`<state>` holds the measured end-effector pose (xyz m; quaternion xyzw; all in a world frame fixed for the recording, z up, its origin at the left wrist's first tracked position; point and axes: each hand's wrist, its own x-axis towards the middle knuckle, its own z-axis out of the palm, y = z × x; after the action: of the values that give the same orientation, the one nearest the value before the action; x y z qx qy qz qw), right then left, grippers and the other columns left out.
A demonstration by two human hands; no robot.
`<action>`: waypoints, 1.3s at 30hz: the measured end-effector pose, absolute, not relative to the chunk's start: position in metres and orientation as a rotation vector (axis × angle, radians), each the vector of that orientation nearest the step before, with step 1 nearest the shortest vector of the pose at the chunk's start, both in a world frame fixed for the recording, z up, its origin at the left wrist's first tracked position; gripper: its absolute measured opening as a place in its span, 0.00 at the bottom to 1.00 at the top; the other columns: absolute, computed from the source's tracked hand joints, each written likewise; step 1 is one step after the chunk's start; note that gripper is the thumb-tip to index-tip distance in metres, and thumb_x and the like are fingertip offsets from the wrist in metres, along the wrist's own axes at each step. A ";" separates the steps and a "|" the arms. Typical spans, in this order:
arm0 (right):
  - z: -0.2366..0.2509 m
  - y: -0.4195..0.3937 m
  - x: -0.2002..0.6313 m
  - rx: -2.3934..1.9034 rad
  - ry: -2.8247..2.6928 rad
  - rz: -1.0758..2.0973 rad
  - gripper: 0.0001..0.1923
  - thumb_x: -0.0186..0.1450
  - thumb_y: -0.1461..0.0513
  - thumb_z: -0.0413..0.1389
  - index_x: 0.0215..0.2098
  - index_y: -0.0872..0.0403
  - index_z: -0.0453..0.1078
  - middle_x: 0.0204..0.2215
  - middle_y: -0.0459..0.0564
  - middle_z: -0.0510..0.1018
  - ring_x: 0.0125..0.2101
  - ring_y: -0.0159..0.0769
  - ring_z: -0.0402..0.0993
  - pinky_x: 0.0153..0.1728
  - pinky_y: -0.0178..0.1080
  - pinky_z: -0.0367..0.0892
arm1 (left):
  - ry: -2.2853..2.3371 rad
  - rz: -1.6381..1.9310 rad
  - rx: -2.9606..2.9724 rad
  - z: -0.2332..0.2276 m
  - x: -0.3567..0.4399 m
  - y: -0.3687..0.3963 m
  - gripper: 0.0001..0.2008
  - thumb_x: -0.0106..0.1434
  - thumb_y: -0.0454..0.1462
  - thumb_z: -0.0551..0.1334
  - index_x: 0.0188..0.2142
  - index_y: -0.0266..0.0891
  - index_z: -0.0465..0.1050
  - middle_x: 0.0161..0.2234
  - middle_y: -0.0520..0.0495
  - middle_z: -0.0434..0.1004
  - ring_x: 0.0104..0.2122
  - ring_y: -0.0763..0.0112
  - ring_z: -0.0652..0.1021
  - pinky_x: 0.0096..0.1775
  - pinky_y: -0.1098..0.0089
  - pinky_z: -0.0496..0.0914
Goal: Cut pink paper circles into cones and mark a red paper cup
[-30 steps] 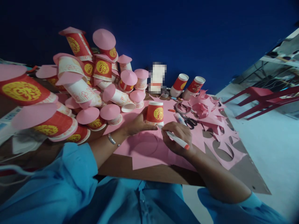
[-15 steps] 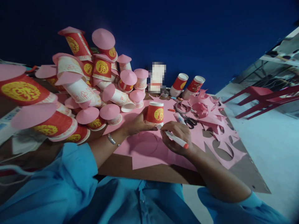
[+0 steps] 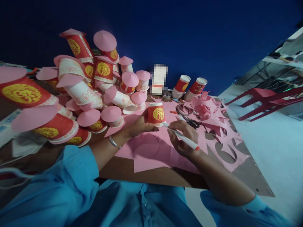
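Note:
Upside down in my left hand (image 3: 140, 126) is a red and white paper cup (image 3: 156, 114) with a yellow emblem. My fingers wrap its left side, and the thumb lies along its lower rim. My right hand (image 3: 183, 136) grips a white marker pen (image 3: 186, 140) with a red end, its other end close to the cup's lower right edge. Whether the tip touches the cup, I cannot tell. Below both hands lies a pink paper sheet (image 3: 144, 153) bearing a drawn round outline.
On the left is a heap of paper cups topped with pink paper cones (image 3: 88, 117). Black-handled scissors (image 3: 193, 122), a tape roll (image 3: 185, 109) and pink paper scraps (image 3: 222, 138) lie to the right. Two inverted cups (image 3: 181, 86) stand behind; a red chair (image 3: 262, 97) is beyond the table.
My right hand and the marker have shifted right and slightly down. In my left hand the cup has turned a little, moving its yellow emblem leftward.

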<state>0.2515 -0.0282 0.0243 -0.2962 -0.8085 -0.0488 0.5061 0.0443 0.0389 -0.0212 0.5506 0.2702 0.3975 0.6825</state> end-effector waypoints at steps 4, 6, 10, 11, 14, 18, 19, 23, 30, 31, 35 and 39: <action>0.020 -0.024 0.253 -0.787 -1.904 -0.130 0.07 0.72 0.65 0.59 0.47 0.49 0.70 0.34 0.49 0.83 0.33 0.39 0.83 0.34 0.41 0.77 | 0.566 0.903 1.153 -0.022 0.045 0.039 0.46 0.51 0.40 0.81 0.67 0.45 0.66 0.62 0.36 0.77 0.64 0.43 0.75 0.65 0.44 0.68; 0.018 -0.022 0.253 -0.794 -1.897 -0.138 0.07 0.73 0.65 0.59 0.48 0.50 0.71 0.36 0.50 0.84 0.34 0.39 0.83 0.36 0.41 0.78 | 0.542 0.922 1.117 -0.019 0.046 0.038 0.44 0.52 0.38 0.81 0.65 0.44 0.67 0.60 0.37 0.79 0.63 0.46 0.77 0.66 0.45 0.68; 0.015 -0.022 0.252 -0.822 -1.904 -0.112 0.08 0.73 0.65 0.58 0.50 0.50 0.70 0.38 0.52 0.85 0.36 0.39 0.85 0.37 0.41 0.78 | 0.529 0.947 1.053 -0.014 0.046 0.035 0.40 0.52 0.35 0.80 0.61 0.45 0.67 0.57 0.42 0.80 0.60 0.52 0.79 0.64 0.49 0.70; 0.014 -0.022 0.252 -0.822 -1.906 -0.102 0.08 0.73 0.65 0.58 0.50 0.50 0.70 0.38 0.51 0.85 0.36 0.39 0.85 0.37 0.41 0.78 | 0.527 0.945 1.048 -0.014 0.046 0.035 0.38 0.53 0.36 0.80 0.61 0.45 0.68 0.56 0.42 0.81 0.60 0.52 0.79 0.64 0.50 0.70; 0.013 -0.022 0.250 -0.791 -1.932 -0.103 0.09 0.73 0.65 0.59 0.50 0.50 0.71 0.37 0.51 0.85 0.36 0.40 0.86 0.39 0.42 0.78 | 0.520 0.912 1.062 -0.016 0.045 0.034 0.38 0.54 0.37 0.79 0.61 0.44 0.67 0.54 0.41 0.81 0.58 0.53 0.79 0.62 0.52 0.71; 0.011 -0.023 0.248 -0.749 -1.966 -0.110 0.10 0.73 0.66 0.58 0.52 0.50 0.70 0.38 0.51 0.85 0.37 0.39 0.86 0.38 0.40 0.79 | 0.538 0.872 1.080 -0.020 0.045 0.036 0.45 0.51 0.38 0.81 0.65 0.46 0.65 0.53 0.43 0.81 0.55 0.56 0.80 0.57 0.55 0.73; 0.011 -0.023 0.249 -0.745 -1.961 -0.105 0.10 0.73 0.66 0.58 0.52 0.50 0.70 0.38 0.51 0.85 0.37 0.39 0.86 0.38 0.41 0.79 | 0.540 0.869 1.080 -0.021 0.045 0.036 0.44 0.51 0.38 0.81 0.64 0.46 0.65 0.53 0.43 0.81 0.54 0.56 0.81 0.57 0.56 0.73; 0.014 -0.026 0.251 -0.741 -1.929 -0.100 0.10 0.72 0.66 0.59 0.50 0.50 0.70 0.35 0.49 0.85 0.33 0.39 0.84 0.37 0.41 0.78 | 0.551 0.875 1.097 -0.022 0.044 0.037 0.41 0.52 0.39 0.81 0.63 0.44 0.67 0.53 0.41 0.81 0.55 0.55 0.80 0.58 0.55 0.72; 0.021 -0.028 0.249 -0.728 -1.982 -0.154 0.09 0.68 0.69 0.58 0.43 0.49 0.69 0.28 0.43 0.81 0.24 0.32 0.79 0.27 0.34 0.71 | 0.545 0.860 1.059 -0.019 0.043 0.035 0.43 0.50 0.37 0.81 0.63 0.44 0.67 0.56 0.41 0.80 0.58 0.52 0.78 0.59 0.55 0.71; 0.021 -0.028 0.248 -0.720 -1.982 -0.151 0.10 0.67 0.69 0.58 0.43 0.49 0.69 0.28 0.43 0.81 0.24 0.32 0.79 0.27 0.34 0.71 | 0.542 0.860 1.056 -0.019 0.044 0.035 0.43 0.50 0.37 0.81 0.63 0.45 0.67 0.55 0.41 0.80 0.58 0.52 0.79 0.59 0.55 0.71; 0.017 -0.027 0.247 -0.704 -1.978 -0.115 0.11 0.66 0.70 0.59 0.43 0.49 0.69 0.29 0.43 0.82 0.24 0.31 0.79 0.27 0.33 0.71 | 0.531 0.852 1.063 -0.019 0.044 0.035 0.45 0.50 0.35 0.80 0.64 0.46 0.66 0.56 0.41 0.80 0.57 0.51 0.79 0.58 0.54 0.72; 0.017 -0.027 0.248 -0.701 -1.979 -0.123 0.12 0.66 0.70 0.60 0.44 0.49 0.70 0.29 0.43 0.81 0.25 0.32 0.79 0.28 0.34 0.72 | 0.520 0.858 1.075 -0.021 0.044 0.035 0.46 0.50 0.34 0.80 0.66 0.47 0.66 0.57 0.40 0.80 0.58 0.50 0.79 0.57 0.53 0.73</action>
<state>0.2477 -0.0275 0.0166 -0.2893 -0.8170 -0.0508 0.4962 0.0439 0.0350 -0.0208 0.4902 0.2371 0.3915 0.7417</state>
